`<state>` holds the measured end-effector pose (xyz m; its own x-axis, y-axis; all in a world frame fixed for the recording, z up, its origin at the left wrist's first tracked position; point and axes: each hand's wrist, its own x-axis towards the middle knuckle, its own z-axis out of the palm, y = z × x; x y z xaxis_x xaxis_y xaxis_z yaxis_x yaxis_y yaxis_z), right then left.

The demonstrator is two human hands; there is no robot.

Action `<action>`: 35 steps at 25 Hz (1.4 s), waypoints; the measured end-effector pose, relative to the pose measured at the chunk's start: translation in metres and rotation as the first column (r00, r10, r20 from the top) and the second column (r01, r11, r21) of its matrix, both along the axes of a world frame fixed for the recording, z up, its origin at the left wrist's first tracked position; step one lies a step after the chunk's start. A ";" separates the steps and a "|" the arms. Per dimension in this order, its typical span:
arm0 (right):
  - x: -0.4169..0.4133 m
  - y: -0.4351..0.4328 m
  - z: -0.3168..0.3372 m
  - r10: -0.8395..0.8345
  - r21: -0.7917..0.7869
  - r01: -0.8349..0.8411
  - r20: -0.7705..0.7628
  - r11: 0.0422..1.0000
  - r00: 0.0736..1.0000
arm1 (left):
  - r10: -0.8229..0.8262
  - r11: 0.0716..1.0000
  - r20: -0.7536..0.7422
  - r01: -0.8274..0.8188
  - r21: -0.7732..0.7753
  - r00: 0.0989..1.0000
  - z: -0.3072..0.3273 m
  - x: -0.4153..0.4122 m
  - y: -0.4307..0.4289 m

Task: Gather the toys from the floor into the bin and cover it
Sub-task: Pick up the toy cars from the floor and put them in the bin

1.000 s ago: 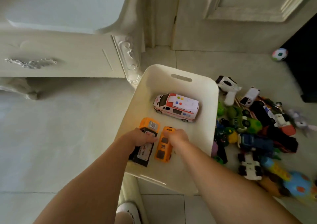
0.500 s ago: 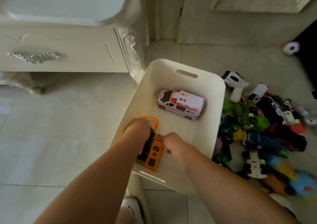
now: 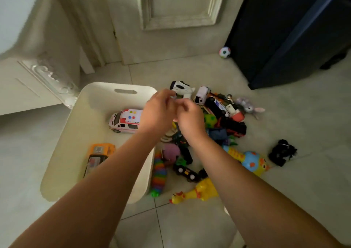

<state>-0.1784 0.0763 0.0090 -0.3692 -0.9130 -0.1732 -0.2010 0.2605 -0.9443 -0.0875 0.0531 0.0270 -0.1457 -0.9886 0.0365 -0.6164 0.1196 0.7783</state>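
**Dim, flat light with motion smear at upper left**

I see a dim scene with a greenish-grey cast and no glare. The bin has a pale inner wall that takes soft, even light. The brightest patch lies up and left of the bin, on the cabinet, which is smeared by motion blur, its carved trim ghosted. Over the bin's right rim, the left hand and right hand go soft at the fingertips. Far right beyond the bin, the dark furniture sinks to near black. Beyond the bin, the door shows lines that lean and bow with the wide lens. Right of the bin, the toy pile casts only faint shadows.
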 end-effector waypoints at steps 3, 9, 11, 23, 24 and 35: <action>-0.073 0.017 -0.036 -0.186 0.124 0.190 -0.037 0.974 0.982 | -0.128 0.973 -0.006 0.127 0.193 0.992 -0.028 -0.041 0.020; -0.146 0.097 -0.172 0.070 0.681 0.074 -0.181 0.729 0.981 | -0.114 0.666 -0.030 0.099 0.740 0.993 -0.143 -0.067 0.048; -0.141 0.102 -0.194 0.026 0.677 0.132 -0.218 0.724 0.976 | -0.048 0.560 -0.062 0.078 0.825 0.997 -0.166 -0.068 0.054; -0.099 0.102 -0.160 0.103 0.340 0.017 -0.333 0.940 0.937 | 0.304 0.237 -0.292 0.225 0.945 0.907 -0.149 -0.101 0.045; -0.103 0.103 -0.155 0.107 0.288 -0.002 -0.349 0.958 0.931 | 0.308 0.243 -0.297 0.227 0.943 0.904 -0.145 -0.102 0.045; -0.277 0.091 -0.168 -0.632 0.077 0.798 -0.567 0.598 0.528 | 0.436 0.188 -0.505 0.474 0.860 0.745 -0.131 -0.171 0.029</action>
<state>-0.4549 0.1674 -0.1590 -0.9739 -0.2268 -0.0025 -0.1727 0.7485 -0.6403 -0.2590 0.0824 -0.1038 -0.5598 -0.2817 -0.7793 -0.0365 -0.9312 0.3628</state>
